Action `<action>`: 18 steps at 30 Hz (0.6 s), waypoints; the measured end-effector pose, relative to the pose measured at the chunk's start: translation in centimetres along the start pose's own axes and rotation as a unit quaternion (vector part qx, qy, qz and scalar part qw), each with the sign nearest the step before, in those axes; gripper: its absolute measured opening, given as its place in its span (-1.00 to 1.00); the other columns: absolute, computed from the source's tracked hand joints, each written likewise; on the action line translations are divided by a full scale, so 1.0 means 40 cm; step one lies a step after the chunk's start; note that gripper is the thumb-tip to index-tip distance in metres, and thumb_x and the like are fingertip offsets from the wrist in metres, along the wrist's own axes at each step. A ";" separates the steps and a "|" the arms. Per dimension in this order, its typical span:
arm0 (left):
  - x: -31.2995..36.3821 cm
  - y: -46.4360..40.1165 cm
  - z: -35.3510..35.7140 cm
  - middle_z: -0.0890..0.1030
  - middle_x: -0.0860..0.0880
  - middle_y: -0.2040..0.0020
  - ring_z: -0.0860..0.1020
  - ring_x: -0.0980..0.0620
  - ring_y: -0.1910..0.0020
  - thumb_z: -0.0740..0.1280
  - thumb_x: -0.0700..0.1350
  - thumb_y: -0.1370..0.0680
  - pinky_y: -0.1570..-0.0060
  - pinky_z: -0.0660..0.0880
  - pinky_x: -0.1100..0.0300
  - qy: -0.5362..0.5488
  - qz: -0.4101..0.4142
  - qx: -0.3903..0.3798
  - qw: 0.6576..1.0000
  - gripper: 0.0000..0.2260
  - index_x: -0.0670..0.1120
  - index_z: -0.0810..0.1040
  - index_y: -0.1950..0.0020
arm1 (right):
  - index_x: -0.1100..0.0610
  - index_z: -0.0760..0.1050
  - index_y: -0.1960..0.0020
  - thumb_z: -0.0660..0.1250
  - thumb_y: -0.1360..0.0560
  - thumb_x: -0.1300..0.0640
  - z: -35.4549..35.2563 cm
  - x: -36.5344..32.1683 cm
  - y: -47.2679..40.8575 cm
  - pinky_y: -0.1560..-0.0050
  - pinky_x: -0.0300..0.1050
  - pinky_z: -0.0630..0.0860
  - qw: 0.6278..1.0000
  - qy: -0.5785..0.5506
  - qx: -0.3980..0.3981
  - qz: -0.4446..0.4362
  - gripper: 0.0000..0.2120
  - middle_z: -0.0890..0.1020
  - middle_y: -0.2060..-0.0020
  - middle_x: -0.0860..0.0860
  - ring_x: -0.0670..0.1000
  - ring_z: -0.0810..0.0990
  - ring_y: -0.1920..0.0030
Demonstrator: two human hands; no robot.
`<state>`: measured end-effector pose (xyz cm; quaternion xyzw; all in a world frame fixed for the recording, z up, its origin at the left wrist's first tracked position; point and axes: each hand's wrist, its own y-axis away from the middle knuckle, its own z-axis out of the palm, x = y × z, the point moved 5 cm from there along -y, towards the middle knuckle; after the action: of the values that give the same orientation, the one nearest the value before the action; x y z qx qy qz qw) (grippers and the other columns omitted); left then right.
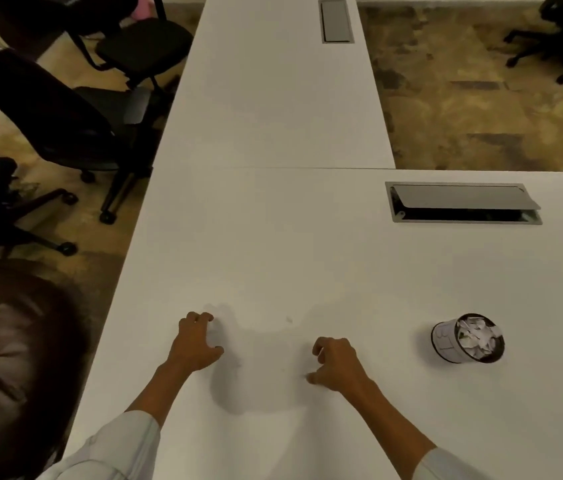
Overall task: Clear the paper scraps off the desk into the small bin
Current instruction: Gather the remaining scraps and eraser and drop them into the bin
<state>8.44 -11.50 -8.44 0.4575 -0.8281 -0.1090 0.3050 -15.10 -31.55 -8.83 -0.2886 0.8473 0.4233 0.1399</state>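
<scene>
The small bin (467, 337), a round cup with a dark inside, stands on the white desk (307, 258) at the right and is filled with white paper scraps (477, 336). My left hand (196, 344) rests on the desk with bent fingers, its fingertips touching the surface. My right hand (335, 363) lies about a hand's width to its right, fingers loosely curled and thumb pointing left. Nothing shows inside either hand. One tiny paper scrap (288, 319) lies on the desk between and beyond the hands. The bin is well to the right of my right hand.
A cable hatch (463, 202) with a raised lid is set into the desk behind the bin. A second desk (273, 98) with its own hatch (337, 20) extends away. Black office chairs (65, 126) stand along the left edge, a brown chair (6, 358) nearest.
</scene>
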 end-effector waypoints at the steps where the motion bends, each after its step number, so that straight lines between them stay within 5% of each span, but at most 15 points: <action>1: -0.009 0.014 0.010 0.30 -0.10 -0.30 0.27 -0.07 -0.30 0.47 -0.01 -0.30 -0.09 0.44 0.12 -0.009 0.018 -0.019 1.000 -0.33 -0.12 0.32 -0.35 | 0.06 0.54 -0.03 0.61 -0.18 0.03 0.027 -0.009 -0.002 0.17 -0.22 0.59 1.000 -0.002 -0.007 0.008 -0.53 0.59 0.11 -0.02 -0.05 0.61 0.17; 6: 0.003 0.083 0.050 0.26 -0.09 -0.36 0.26 -0.04 -0.33 0.42 0.08 -0.31 -0.22 0.39 0.21 -0.029 0.122 -0.033 0.992 -0.25 -0.17 0.27 -0.41 | 0.15 0.58 0.07 0.52 -0.22 0.30 0.089 -0.076 -0.022 0.21 -0.12 0.64 0.997 -0.062 0.038 -0.009 -0.69 0.61 0.26 0.00 -0.02 0.61 0.29; 12: 0.050 0.152 0.109 0.28 -0.09 -0.36 0.28 -0.03 -0.32 0.38 0.03 -0.36 -0.30 0.32 0.23 -0.018 0.192 -0.047 0.980 -0.29 -0.16 0.23 -0.43 | 0.13 0.59 0.07 0.55 -0.25 0.22 0.066 -0.162 -0.067 0.18 -0.17 0.63 0.982 -0.099 0.108 -0.118 -0.72 0.64 0.25 -0.04 -0.12 0.62 0.29; 15: 0.050 0.159 0.127 0.30 -0.09 -0.36 0.29 -0.05 -0.31 0.38 -0.04 -0.39 -0.27 0.33 0.22 -0.025 0.204 -0.041 0.978 -0.33 -0.15 0.22 -0.45 | 0.14 0.57 -0.11 0.47 -0.35 0.20 0.009 -0.160 -0.086 0.02 -0.13 0.60 0.969 -0.053 0.184 -0.157 -0.67 0.63 0.01 0.02 -0.04 0.61 0.07; 18: 0.056 0.164 0.141 0.41 -0.13 -0.29 0.40 -0.10 -0.22 0.38 -0.20 -0.38 -0.14 0.47 0.20 -0.070 0.226 -0.002 0.972 -0.41 -0.20 0.31 -0.39 | 0.21 0.44 -0.33 0.34 -0.42 0.30 0.018 -0.152 -0.102 -0.29 -0.11 0.40 0.972 0.055 0.146 -0.173 -0.53 0.51 -0.28 0.10 0.10 0.43 -0.29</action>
<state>-0.38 -10.26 -8.98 0.2488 -0.9294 -0.0704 0.2634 -7.78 -30.65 -8.93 -0.4305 0.8434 0.2481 0.2046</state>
